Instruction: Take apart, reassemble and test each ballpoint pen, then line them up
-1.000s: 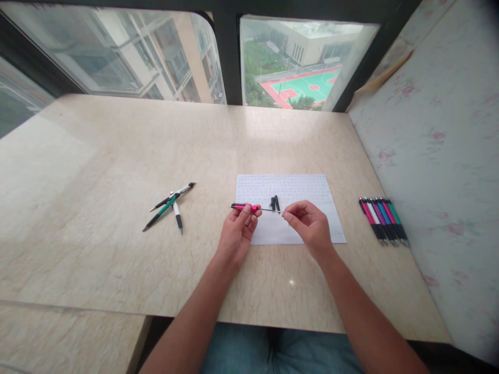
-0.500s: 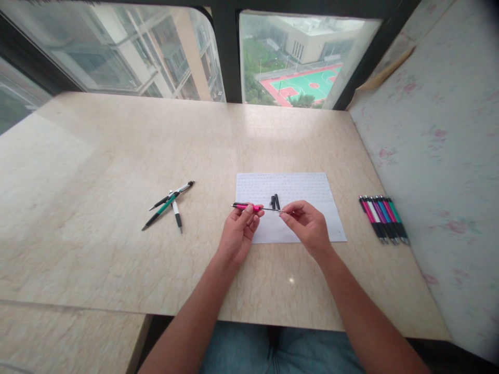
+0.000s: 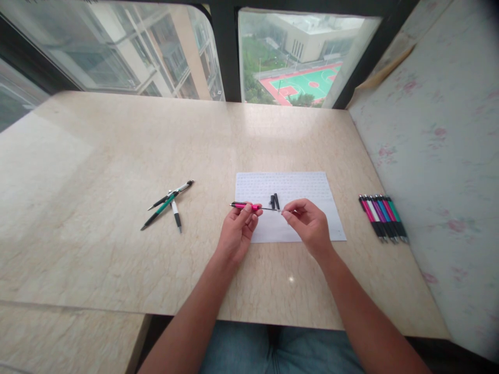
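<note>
My left hand is closed round a pink pen barrel, held level just above the left edge of a white written sheet. My right hand pinches the end of a thin dark refill that runs out of the barrel's right end. Two small black pen parts lie on the sheet just beyond the refill.
Three pens, green, black and white, lie crossed on the marble table to the left. A row of several coloured pens lies at the right by a floral wall. Windows run along the far edge.
Both hands hold almost still; my right hand has shifted slightly along the refill, staying close to the barrel.
</note>
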Motion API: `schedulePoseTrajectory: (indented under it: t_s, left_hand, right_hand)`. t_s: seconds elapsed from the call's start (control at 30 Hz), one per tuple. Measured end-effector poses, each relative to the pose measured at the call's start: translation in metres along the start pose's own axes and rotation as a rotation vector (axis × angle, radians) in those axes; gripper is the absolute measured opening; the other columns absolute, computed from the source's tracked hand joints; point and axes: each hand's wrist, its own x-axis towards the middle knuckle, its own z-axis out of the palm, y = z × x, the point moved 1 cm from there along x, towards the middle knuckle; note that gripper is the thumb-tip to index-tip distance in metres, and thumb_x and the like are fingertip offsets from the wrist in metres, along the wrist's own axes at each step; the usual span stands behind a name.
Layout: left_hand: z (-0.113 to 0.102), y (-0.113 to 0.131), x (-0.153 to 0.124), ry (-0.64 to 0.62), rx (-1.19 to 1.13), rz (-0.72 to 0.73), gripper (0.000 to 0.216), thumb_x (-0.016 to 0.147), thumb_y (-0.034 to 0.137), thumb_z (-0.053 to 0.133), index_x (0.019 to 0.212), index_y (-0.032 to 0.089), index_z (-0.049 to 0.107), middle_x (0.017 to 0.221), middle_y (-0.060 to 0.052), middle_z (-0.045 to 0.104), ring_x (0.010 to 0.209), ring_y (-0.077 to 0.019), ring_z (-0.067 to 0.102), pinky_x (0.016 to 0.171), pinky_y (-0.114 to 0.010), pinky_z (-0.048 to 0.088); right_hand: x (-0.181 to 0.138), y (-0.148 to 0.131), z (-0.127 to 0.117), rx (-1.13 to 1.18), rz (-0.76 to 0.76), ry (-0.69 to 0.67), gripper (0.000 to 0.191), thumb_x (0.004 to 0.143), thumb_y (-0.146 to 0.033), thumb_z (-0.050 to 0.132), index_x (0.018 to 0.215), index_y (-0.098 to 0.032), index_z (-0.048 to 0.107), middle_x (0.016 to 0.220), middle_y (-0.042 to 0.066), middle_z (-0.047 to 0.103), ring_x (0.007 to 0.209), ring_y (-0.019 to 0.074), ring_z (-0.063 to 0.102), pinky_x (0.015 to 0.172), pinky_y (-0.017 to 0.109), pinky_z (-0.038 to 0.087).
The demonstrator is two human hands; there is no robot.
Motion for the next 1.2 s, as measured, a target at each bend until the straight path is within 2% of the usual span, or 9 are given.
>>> schedulePoseTrajectory:
  t_s: [0.3,0.43,0.5,0.57,0.67,0.87,1.0,1.2]
  left_hand:
    - [0.004,-0.005,-0.007,-0.056,0.127,-0.011,0.025,0.075,0.025,0.081,0.092,0.014,0.067,0.090,-0.005,0.073,0.076,-0.0108,0.071,0.065,-0.015,0.054]
    - [0.002,-0.003,-0.005,-0.037,0.149,0.026,0.026,0.074,0.026,0.082,0.091,0.013,0.068,0.083,-0.003,0.071,0.071,-0.0086,0.069,0.061,-0.013,0.052]
    - [0.001,-0.002,-0.003,-0.023,0.132,0.029,0.026,0.073,0.026,0.082,0.090,0.013,0.068,0.083,-0.003,0.070,0.070,-0.0077,0.068,0.060,-0.012,0.051]
    - [0.000,-0.002,-0.002,-0.008,0.107,0.029,0.026,0.073,0.026,0.083,0.089,0.013,0.068,0.083,-0.003,0.070,0.069,-0.0073,0.067,0.060,-0.012,0.051]
    - [-0.001,-0.002,-0.001,-0.003,0.073,0.025,0.025,0.072,0.026,0.083,0.086,0.012,0.068,0.083,-0.003,0.069,0.069,-0.0069,0.066,0.059,-0.011,0.052]
    - [-0.001,-0.001,0.000,-0.011,0.031,0.014,0.024,0.072,0.026,0.083,0.084,0.011,0.068,0.081,-0.004,0.068,0.068,-0.0063,0.065,0.058,-0.010,0.052]
    - [-0.001,-0.001,0.000,-0.008,0.030,0.012,0.022,0.074,0.025,0.082,0.083,0.011,0.069,0.081,-0.004,0.068,0.067,-0.0059,0.065,0.058,-0.010,0.051]
    - [-0.001,-0.001,0.000,0.005,0.052,0.022,0.023,0.074,0.026,0.082,0.084,0.011,0.068,0.082,-0.004,0.068,0.069,-0.0062,0.065,0.058,-0.010,0.051]
  right_hand:
    - [-0.002,0.009,0.004,-0.130,-0.019,-0.033,0.008,0.085,-0.028,0.068,0.087,-0.022,0.063,0.083,0.002,0.066,0.075,0.0152,0.063,0.068,0.029,0.054]
    - [0.001,0.007,-0.003,-0.370,-0.174,-0.056,0.017,0.084,-0.025,0.068,0.100,-0.023,0.063,0.088,0.003,0.069,0.078,0.0173,0.064,0.073,0.033,0.052]
    - [0.004,0.009,-0.006,-0.555,-0.267,-0.088,0.025,0.083,-0.022,0.067,0.107,-0.023,0.062,0.092,0.004,0.071,0.081,0.0191,0.063,0.078,0.037,0.050]
    - [0.006,0.015,-0.008,-0.748,-0.301,-0.109,0.025,0.083,-0.020,0.065,0.108,-0.022,0.063,0.092,0.004,0.070,0.084,0.0211,0.062,0.081,0.039,0.047]
    - [0.008,0.024,-0.008,-0.951,-0.256,-0.085,0.022,0.084,-0.022,0.063,0.106,-0.019,0.064,0.090,0.006,0.068,0.086,0.0234,0.061,0.083,0.039,0.045]
    - [0.008,0.030,0.000,-1.192,-0.196,-0.040,0.017,0.087,-0.027,0.062,0.100,-0.018,0.067,0.097,0.009,0.067,0.092,0.0259,0.057,0.081,0.037,0.044]
    - [0.008,0.028,0.002,-1.233,-0.140,0.021,0.009,0.089,-0.024,0.058,0.090,-0.020,0.066,0.093,0.008,0.065,0.090,0.0241,0.056,0.073,0.034,0.042]
    - [0.009,0.026,-0.004,-1.177,-0.077,0.104,0.012,0.088,-0.026,0.056,0.085,-0.021,0.067,0.091,0.007,0.068,0.084,0.0223,0.059,0.066,0.032,0.041]
